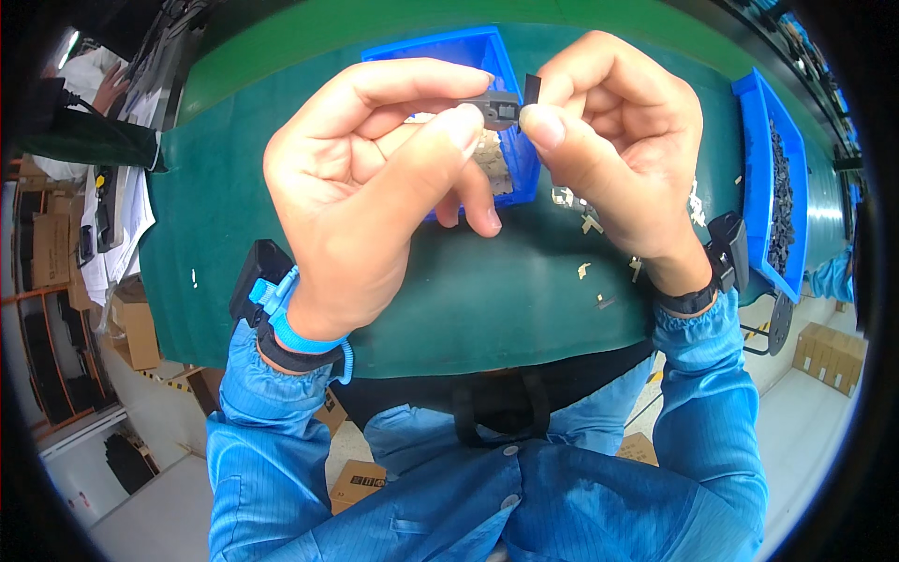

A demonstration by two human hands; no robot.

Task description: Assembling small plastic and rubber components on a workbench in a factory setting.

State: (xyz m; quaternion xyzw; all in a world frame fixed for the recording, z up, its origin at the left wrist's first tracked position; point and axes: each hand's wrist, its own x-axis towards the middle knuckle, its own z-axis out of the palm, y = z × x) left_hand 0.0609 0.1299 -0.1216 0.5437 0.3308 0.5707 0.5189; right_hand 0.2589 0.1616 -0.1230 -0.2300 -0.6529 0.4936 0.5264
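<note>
Your left hand point(351, 187) is closed in a pinch, thumb and forefinger gripping a small dark grey rectangular block point(500, 110), its other fingers loosely bent beneath. You have your right hand point(626, 140) closed too: thumb and forefinger nip a thin flat black strip point(532, 91), the remaining fingers curled toward the palm. The strip stands nearly upright at the block's right end — whether the two touch is too fine to tell.

Both pieces are in front of an open blue plastic bin point(431, 43), your landmark here, with the block across its right-hand part as you look down. Inside that bin lie many small flat cream-coloured pieces point(493, 164), partly hidden by your fingers. The bin sits on a dark green matted tabletop point(524, 314); to its right and nearer you, small angular cream scraps point(588, 224) are scattered. Well to the bin's right stands a second, longer blue plastic bin point(755, 155) holding a heap of small black parts point(779, 201). Well to the landmark bin's left — at the tabletop's edge — hang white paper sheets point(129, 225).
</note>
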